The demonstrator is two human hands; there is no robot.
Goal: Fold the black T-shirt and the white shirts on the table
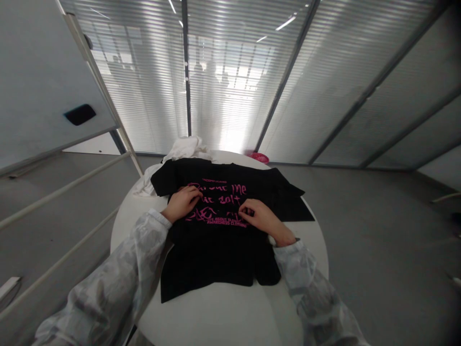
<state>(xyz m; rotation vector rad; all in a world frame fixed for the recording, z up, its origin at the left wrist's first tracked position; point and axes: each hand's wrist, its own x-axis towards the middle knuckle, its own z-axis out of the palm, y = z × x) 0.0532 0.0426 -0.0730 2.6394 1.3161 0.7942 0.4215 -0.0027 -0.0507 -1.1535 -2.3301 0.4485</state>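
A black T-shirt (pixel 216 257) with pink lettering is spread on a round white table (pixel 230 317), its hem toward me and its sleeves to the far left and right. On the left part of the print, my left hand (pixel 183 202) has its fingers curled and pressed together on the cloth. My right hand (pixel 264 218) pinches the fabric at the right side of the lettering, with thumb and fingertips together. The print is creased between the two hands. Part of the lettering is hidden under my fingers.
Crumpled white cloth (pixel 189 148) lies at the table's far left edge, partly behind the shirt. A pink basket (pixel 260 157) shows at the far edge. To the left stands a whiteboard (pixel 39 81) on a metal frame with a black eraser-like object (pixel 79 114). Blinds-covered glass panels rise behind.
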